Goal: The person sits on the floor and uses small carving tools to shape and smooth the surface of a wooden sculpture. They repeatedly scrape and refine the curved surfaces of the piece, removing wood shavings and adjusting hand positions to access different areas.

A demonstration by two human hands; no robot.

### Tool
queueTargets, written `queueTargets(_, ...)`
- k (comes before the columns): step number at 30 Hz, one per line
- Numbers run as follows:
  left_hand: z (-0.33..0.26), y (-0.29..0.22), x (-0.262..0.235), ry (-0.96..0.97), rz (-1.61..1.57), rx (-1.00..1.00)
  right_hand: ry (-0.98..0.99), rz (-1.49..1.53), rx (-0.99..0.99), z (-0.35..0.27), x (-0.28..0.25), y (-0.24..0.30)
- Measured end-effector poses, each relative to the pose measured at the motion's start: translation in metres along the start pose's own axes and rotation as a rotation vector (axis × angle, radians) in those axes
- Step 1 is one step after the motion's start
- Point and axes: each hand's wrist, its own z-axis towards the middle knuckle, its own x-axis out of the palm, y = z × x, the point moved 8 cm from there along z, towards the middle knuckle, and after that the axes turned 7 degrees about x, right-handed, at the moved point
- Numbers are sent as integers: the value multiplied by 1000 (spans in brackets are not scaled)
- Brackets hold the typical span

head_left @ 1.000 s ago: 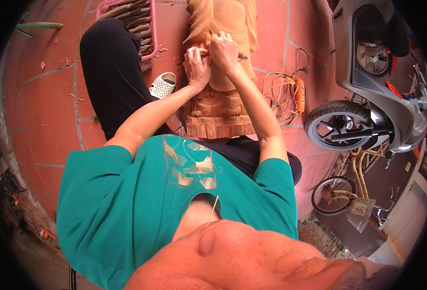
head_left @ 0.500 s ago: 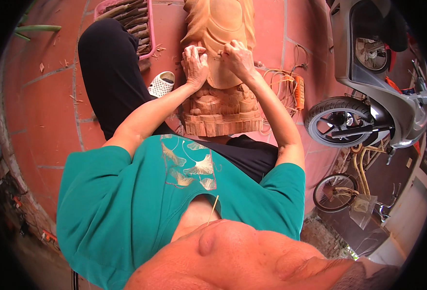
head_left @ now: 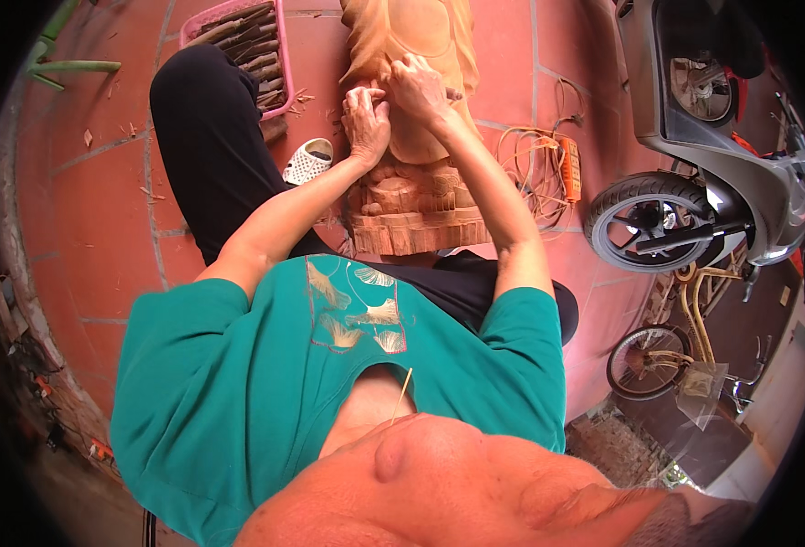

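Observation:
A carved wooden figure (head_left: 418, 128) with draped folds lies in front of me, its rough-cut base (head_left: 420, 230) toward my body. My right hand (head_left: 418, 91) is closed around a carving tool over the figure's folds. Only the brown rounded handle end of the carving tool (head_left: 454, 94) sticks out on the right; its blade is hidden. Left of it, my left hand (head_left: 366, 126) rests on the figure's left edge. Its fingers are bent but apart, and I see nothing held in them.
A pink basket (head_left: 287, 55) of several wood-handled tools stands at the far left, beside my bent knee. A white clog (head_left: 308, 161) sits left of the figure. On the right are an orange power strip (head_left: 569, 170) with tangled cord, a motorbike (head_left: 721, 173) and a bicycle (head_left: 690, 319).
My right hand has moved left and slightly away from me, closer to my left hand, and the tool's handle end has shifted with it. My left hand stays nearly in place.

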Motion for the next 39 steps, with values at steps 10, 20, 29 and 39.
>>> queueTargets(10, -4, 3, 1, 28, 12, -77, 144, 254, -44, -39, -50, -40)
queueTargets(20, -4, 4, 1, 4, 31, 5, 74, -33, -90, -5, -5, 10)
queueTargets(29, -2, 2, 0, 16, 5, -51, 138, 96, -111, -35, -48, -26)
queueTargets(39, -3, 1, -1, 0, 24, -56, 18, 177, -115, -36, -53, -34)
